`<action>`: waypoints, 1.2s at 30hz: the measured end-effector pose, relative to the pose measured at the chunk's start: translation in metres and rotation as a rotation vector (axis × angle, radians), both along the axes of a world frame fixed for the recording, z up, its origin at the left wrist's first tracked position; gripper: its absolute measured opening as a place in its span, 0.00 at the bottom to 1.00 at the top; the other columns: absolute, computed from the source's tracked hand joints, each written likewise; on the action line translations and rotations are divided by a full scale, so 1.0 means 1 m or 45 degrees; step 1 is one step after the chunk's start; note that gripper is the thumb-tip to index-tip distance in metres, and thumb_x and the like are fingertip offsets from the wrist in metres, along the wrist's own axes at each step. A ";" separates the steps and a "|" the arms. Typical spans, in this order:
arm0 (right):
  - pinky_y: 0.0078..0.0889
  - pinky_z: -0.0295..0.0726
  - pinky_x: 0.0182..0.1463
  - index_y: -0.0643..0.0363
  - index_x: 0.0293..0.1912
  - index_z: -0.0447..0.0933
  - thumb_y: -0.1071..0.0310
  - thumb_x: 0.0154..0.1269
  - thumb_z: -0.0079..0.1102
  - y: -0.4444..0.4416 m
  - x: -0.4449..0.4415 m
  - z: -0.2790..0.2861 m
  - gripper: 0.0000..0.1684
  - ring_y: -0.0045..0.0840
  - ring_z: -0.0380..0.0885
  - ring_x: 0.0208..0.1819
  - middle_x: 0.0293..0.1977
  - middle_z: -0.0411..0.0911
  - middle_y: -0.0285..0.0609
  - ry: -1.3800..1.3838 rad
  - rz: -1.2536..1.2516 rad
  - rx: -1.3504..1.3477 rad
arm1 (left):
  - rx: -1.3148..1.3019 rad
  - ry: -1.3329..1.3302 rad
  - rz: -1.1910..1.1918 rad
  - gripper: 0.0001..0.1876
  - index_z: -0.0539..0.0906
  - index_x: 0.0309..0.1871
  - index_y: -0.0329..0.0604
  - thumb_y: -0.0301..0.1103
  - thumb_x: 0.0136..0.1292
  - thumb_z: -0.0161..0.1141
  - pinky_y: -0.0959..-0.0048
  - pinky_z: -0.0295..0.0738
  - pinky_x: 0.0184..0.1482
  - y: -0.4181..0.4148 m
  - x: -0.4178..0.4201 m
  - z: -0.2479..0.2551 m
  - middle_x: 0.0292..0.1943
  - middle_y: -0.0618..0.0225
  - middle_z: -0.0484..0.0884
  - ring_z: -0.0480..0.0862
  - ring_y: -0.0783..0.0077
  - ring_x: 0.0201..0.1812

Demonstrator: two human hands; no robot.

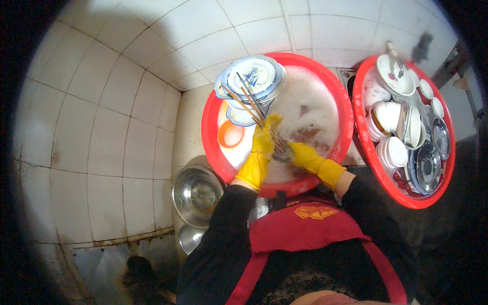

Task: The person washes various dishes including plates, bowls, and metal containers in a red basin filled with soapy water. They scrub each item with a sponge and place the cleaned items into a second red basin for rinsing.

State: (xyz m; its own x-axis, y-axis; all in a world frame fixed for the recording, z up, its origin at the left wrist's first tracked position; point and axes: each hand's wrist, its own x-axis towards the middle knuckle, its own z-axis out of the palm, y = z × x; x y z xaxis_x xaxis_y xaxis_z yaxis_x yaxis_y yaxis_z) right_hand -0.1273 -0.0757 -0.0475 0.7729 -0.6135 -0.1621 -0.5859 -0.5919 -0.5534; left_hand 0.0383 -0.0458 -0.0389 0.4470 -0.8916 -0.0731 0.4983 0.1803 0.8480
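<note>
My left hand (261, 146), in a yellow rubber glove, is closed around a bunch of chopsticks (249, 105) above a red plastic basin (347, 126) of foamy water. Their upper ends point up and left, over stacked blue-and-white plates (253, 76). My right hand (307, 158), gloved the same way, is beside the bunch's lower end at the foam; its fingertips are blurred, and whether they grip anything is unclear. An orange ring-shaped item (230, 134) lies left of my left hand in the suds.
A second red basin (360, 114) at the right holds white bowls (396, 152), plates and dark glass-like dishes (428, 167). Metal bowls (198, 194) stand at the lower left of the first basin. Tiled walls (114, 110) rise behind and at the left.
</note>
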 end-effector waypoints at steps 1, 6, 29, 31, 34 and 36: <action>0.42 0.77 0.49 0.60 0.61 0.69 0.49 0.60 0.65 -0.004 -0.014 -0.006 0.37 0.41 0.80 0.48 0.48 0.79 0.53 0.049 0.015 -0.128 | -0.010 -0.019 0.019 0.17 0.75 0.58 0.32 0.36 0.75 0.50 0.66 0.72 0.62 0.001 0.003 0.003 0.56 0.53 0.81 0.80 0.59 0.58; 0.45 0.78 0.48 0.62 0.60 0.71 0.52 0.62 0.64 -0.033 -0.006 0.022 0.33 0.42 0.81 0.46 0.46 0.81 0.54 -0.573 -0.178 0.313 | 0.172 -0.173 -0.403 0.18 0.74 0.60 0.32 0.33 0.72 0.54 0.62 0.69 0.64 0.014 0.002 0.008 0.57 0.55 0.80 0.76 0.56 0.62; 0.19 0.71 0.25 0.60 0.41 0.80 0.53 0.76 0.49 -0.075 -0.271 0.198 0.20 0.16 0.73 0.20 0.19 0.73 0.32 -1.589 -1.097 0.174 | 0.181 -1.704 -0.570 0.13 0.84 0.47 0.37 0.34 0.72 0.51 0.67 0.74 0.55 0.032 -0.045 0.002 0.45 0.55 0.86 0.83 0.58 0.49; 0.19 0.71 0.25 0.61 0.43 0.81 0.54 0.76 0.48 -0.062 -0.321 0.209 0.21 0.15 0.72 0.20 0.20 0.74 0.31 -1.431 -1.450 0.092 | 0.070 -1.744 -0.524 0.12 0.84 0.48 0.37 0.33 0.71 0.52 0.66 0.74 0.56 0.029 -0.045 -0.012 0.46 0.54 0.85 0.83 0.57 0.49; 0.20 0.74 0.27 0.62 0.44 0.80 0.53 0.76 0.49 -0.066 -0.405 0.159 0.21 0.17 0.74 0.22 0.23 0.76 0.33 -1.428 -1.568 -0.009 | 0.194 -1.599 -0.554 0.12 0.83 0.49 0.37 0.33 0.70 0.55 0.66 0.74 0.56 0.022 -0.070 0.000 0.47 0.54 0.85 0.83 0.55 0.50; 0.23 0.78 0.29 0.63 0.45 0.80 0.53 0.74 0.51 -0.067 -0.416 0.140 0.22 0.22 0.77 0.24 0.23 0.76 0.36 -1.465 -1.750 0.164 | 0.266 -1.635 -0.517 0.13 0.83 0.51 0.38 0.34 0.69 0.57 0.66 0.74 0.56 0.021 -0.073 -0.015 0.48 0.54 0.84 0.83 0.55 0.50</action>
State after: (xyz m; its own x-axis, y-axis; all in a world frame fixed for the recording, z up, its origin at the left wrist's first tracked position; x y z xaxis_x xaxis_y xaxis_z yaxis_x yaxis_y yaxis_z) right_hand -0.5430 -0.1423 0.0924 -0.4792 -0.8757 -0.0597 0.1023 0.0118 -0.9947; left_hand -0.0350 -0.0249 -0.0536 0.0130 -0.9990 0.0434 -0.6684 0.0236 0.7434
